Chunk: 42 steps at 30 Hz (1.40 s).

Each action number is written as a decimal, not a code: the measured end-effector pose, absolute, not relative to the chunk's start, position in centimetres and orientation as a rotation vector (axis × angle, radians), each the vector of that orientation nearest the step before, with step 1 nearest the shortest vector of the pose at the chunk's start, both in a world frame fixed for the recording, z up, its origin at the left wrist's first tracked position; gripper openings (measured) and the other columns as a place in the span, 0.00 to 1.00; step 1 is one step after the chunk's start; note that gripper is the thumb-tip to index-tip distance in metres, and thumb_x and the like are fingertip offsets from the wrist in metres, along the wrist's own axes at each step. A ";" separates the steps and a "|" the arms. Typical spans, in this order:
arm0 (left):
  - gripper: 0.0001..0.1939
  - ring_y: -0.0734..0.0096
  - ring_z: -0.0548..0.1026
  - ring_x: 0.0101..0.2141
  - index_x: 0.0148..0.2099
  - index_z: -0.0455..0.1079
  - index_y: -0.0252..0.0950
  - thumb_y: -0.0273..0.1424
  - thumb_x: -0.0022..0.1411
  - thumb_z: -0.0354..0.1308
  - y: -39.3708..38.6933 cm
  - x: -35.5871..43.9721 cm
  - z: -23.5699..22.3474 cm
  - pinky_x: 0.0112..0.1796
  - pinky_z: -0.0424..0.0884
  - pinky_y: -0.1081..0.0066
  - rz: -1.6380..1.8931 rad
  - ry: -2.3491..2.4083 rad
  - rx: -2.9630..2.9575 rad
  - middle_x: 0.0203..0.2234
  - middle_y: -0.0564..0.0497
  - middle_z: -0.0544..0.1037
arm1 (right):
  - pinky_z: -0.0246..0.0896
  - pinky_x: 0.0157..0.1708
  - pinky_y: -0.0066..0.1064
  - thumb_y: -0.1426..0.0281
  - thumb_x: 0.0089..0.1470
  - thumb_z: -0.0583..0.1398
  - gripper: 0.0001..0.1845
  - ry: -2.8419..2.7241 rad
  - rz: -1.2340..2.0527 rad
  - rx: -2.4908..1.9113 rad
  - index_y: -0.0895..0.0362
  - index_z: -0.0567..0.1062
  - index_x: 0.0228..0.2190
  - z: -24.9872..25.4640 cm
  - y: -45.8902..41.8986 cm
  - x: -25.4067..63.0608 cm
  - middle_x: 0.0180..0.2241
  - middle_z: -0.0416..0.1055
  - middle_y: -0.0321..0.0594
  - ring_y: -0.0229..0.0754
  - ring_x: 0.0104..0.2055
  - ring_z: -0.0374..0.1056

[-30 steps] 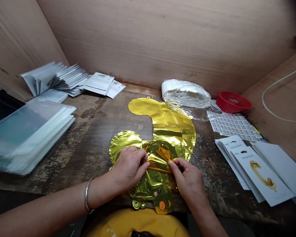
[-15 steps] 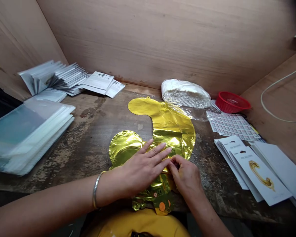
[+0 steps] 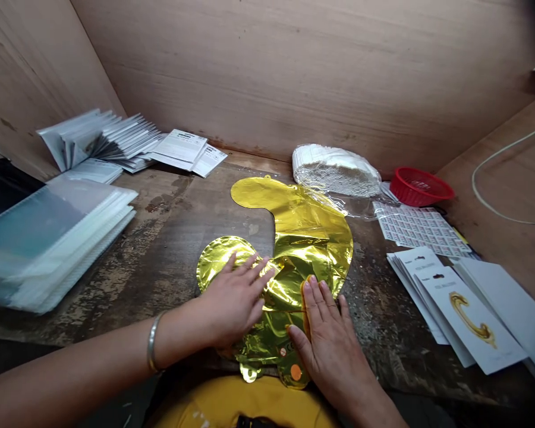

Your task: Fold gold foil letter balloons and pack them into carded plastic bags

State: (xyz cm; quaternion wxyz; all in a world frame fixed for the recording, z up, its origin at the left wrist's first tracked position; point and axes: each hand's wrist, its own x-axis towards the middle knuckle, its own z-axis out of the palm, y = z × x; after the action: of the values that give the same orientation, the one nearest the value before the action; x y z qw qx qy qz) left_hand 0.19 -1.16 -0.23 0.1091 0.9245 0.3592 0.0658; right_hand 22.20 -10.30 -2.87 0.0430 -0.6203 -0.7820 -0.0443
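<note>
A flat gold foil balloon (image 3: 303, 220) with a curved outline lies on the worn wooden table, its near part folded over itself. My left hand (image 3: 234, 297) rests on its left lobe, fingers spread and holding nothing. On the right side of the balloon my right hand (image 3: 327, 339) lies flat with its fingers stretched out, pressing along the folded edge. An orange dot and small printed marks show on the foil near the table's front edge. Part of the balloon is hidden under both hands.
Clear plastic sleeves (image 3: 66, 238) are stacked at left, with white packets (image 3: 178, 148) behind. At right are printed cards (image 3: 468, 315), a sticker sheet (image 3: 421, 226), a red basket (image 3: 421, 185) and a plastic-wrapped white bundle (image 3: 336, 169). Wooden panels enclose the back and sides.
My left hand has slid left across the foil. My right hand has let go of its pinch at the balloon's edge and now lies flat, with part of the right side folded over.
</note>
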 end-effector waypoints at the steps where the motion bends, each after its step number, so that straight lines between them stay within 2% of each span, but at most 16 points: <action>1: 0.29 0.49 0.50 0.65 0.68 0.51 0.32 0.36 0.68 0.45 -1.1 -0.5 0.4 0.61 0.46 0.43 0.210 1.144 2.709 0.66 0.40 0.55 | 0.45 0.60 0.60 0.56 0.63 0.49 0.38 -2.390 -0.132 -1.902 0.65 0.47 0.65 -3.0 -10.3 22.3 0.66 0.47 0.52 0.57 0.68 0.40; 4: 0.30 0.51 0.52 0.64 0.66 0.54 0.32 0.35 0.65 0.51 -1.0 -1.1 2.1 0.62 0.47 0.49 0.304 1.055 2.814 0.65 0.40 0.56 | 0.44 0.61 0.59 0.56 0.63 0.49 0.39 -2.398 -0.133 -1.895 0.63 0.45 0.66 -3.1 -10.3 22.5 0.67 0.46 0.50 0.55 0.69 0.39; 6: 0.24 0.55 0.62 0.59 0.62 0.61 0.34 0.33 0.64 0.53 -1.1 -0.4 2.4 0.60 0.54 0.56 0.294 0.709 2.940 0.59 0.41 0.66 | 0.44 0.61 0.58 0.56 0.63 0.49 0.38 -2.398 -0.141 -1.898 0.63 0.46 0.66 -3.2 -10.1 22.6 0.67 0.47 0.51 0.56 0.69 0.39; 9: 0.11 0.61 0.74 0.40 0.48 0.70 0.31 0.26 0.63 0.54 -1.0 1.4 1.8 0.44 0.69 0.63 0.177 0.457 3.058 0.39 0.43 0.78 | 0.48 0.60 0.58 0.57 0.63 0.49 0.36 -2.394 -0.152 -1.891 0.64 0.52 0.64 -2.8 -9.8 22.7 0.65 0.50 0.51 0.57 0.68 0.44; 11: 0.06 0.62 0.74 0.32 0.40 0.71 0.30 0.24 0.62 0.54 -1.2 2.4 1.4 0.33 0.70 0.65 0.125 0.517 3.108 0.30 0.45 0.76 | 0.50 0.59 0.58 0.58 0.62 0.50 0.33 -2.366 -0.187 -1.867 0.65 0.58 0.62 -2.0 -9.7 22.5 0.64 0.53 0.52 0.61 0.66 0.46; 13: 0.05 0.62 0.73 0.28 0.37 0.71 0.30 0.22 0.61 0.54 -1.8 3.3 1.3 0.28 0.68 0.65 0.108 0.593 3.129 0.27 0.46 0.75 | 0.55 0.56 0.57 0.63 0.62 0.52 0.28 -2.315 -0.228 -1.807 0.65 0.64 0.59 -0.9 -9.8 22.0 0.62 0.58 0.53 0.62 0.62 0.55; 16: 0.05 0.61 0.73 0.27 0.37 0.71 0.29 0.22 0.61 0.54 -3.8 4.4 2.0 0.25 0.68 0.64 -0.008 0.689 3.085 0.26 0.46 0.74 | 0.66 0.48 0.46 0.72 0.63 0.51 0.19 -2.278 -0.101 -1.639 0.62 0.71 0.53 0.1 -10.4 21.1 0.53 0.71 0.50 0.53 0.48 0.68; 18: 0.05 0.63 0.73 0.25 0.35 0.72 0.29 0.23 0.62 0.55 -5.1 4.7 2.5 0.25 0.67 0.65 -0.065 0.726 2.987 0.26 0.46 0.75 | 0.69 0.44 0.40 0.74 0.63 0.51 0.15 -2.253 0.059 -1.554 0.61 0.75 0.46 -0.1 -10.8 20.9 0.44 0.76 0.48 0.48 0.43 0.70; 20: 0.07 0.65 0.74 0.27 0.36 0.71 0.31 0.27 0.65 0.54 -5.5 4.2 2.6 0.30 0.70 0.65 0.071 0.667 2.856 0.28 0.47 0.76 | 0.69 0.45 0.38 0.75 0.63 0.52 0.12 -2.221 0.153 -1.495 0.59 0.75 0.42 -0.7 -11.1 21.4 0.43 0.76 0.47 0.47 0.44 0.69; 23: 0.09 0.64 0.74 0.40 0.44 0.72 0.35 0.32 0.68 0.52 -4.3 2.1 1.9 0.48 0.67 0.62 0.403 0.542 2.727 0.38 0.49 0.78 | 0.67 0.49 0.38 0.79 0.61 0.53 0.14 -2.213 0.185 -1.389 0.58 0.74 0.45 -1.5 -11.3 22.7 0.47 0.75 0.45 0.46 0.50 0.67; 27: 0.17 0.62 0.69 0.52 0.56 0.67 0.36 0.27 0.67 0.53 -2.4 -0.2 0.3 0.56 0.59 0.63 0.369 0.453 2.747 0.48 0.47 0.76 | 0.66 0.50 0.39 0.81 0.59 0.53 0.16 -2.206 0.283 -1.384 0.55 0.73 0.45 -1.5 -11.6 23.9 0.49 0.73 0.43 0.46 0.52 0.64; 32: 0.16 0.59 0.67 0.50 0.56 0.68 0.40 0.32 0.68 0.50 -2.2 -0.8 0.3 0.53 0.57 0.60 0.337 0.553 2.656 0.49 0.52 0.77 | 0.64 0.48 0.46 0.79 0.58 0.54 0.16 -2.081 0.257 -1.531 0.56 0.73 0.46 -1.3 -11.8 23.8 0.47 0.72 0.46 0.49 0.50 0.63; 35: 0.19 0.57 0.67 0.48 0.58 0.67 0.44 0.40 0.66 0.52 -2.1 -1.2 0.9 0.51 0.56 0.56 0.352 0.602 2.538 0.53 0.54 0.75 | 0.64 0.44 0.42 0.76 0.60 0.55 0.10 -1.955 0.274 -1.567 0.54 0.75 0.38 -1.4 -11.5 23.7 0.41 0.73 0.43 0.48 0.45 0.64; 38: 0.25 0.57 0.67 0.44 0.56 0.68 0.45 0.47 0.58 0.60 -2.1 -1.3 0.9 0.48 0.57 0.57 0.355 0.674 2.424 0.52 0.55 0.75 | 0.63 0.43 0.41 0.72 0.61 0.56 0.08 -1.824 0.361 -1.653 0.53 0.74 0.32 -1.3 -11.0 23.7 0.38 0.72 0.42 0.47 0.44 0.63; 40: 0.19 0.60 0.67 0.41 0.52 0.71 0.45 0.40 0.58 0.61 -2.1 -0.9 0.5 0.45 0.58 0.60 0.386 0.761 2.401 0.50 0.57 0.77 | 0.61 0.43 0.41 0.70 0.61 0.56 0.08 -1.811 0.394 -1.677 0.53 0.74 0.32 -1.1 -10.8 23.7 0.38 0.71 0.42 0.48 0.44 0.63; 42: 0.13 0.63 0.67 0.38 0.47 0.73 0.45 0.30 0.60 0.58 -2.2 -0.5 -0.1 0.41 0.58 0.62 0.436 0.831 2.414 0.48 0.60 0.78 | 0.61 0.44 0.42 0.71 0.59 0.57 0.07 -1.847 0.428 -1.677 0.53 0.74 0.38 -0.9 -10.9 23.6 0.41 0.69 0.42 0.49 0.46 0.62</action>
State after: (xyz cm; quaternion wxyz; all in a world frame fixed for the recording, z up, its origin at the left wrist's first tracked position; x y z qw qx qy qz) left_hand -0.46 -2.22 -0.07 0.2724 0.8969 0.3086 0.1619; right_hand 23.62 -10.88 -0.86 0.3005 -0.6319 -0.6960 0.1613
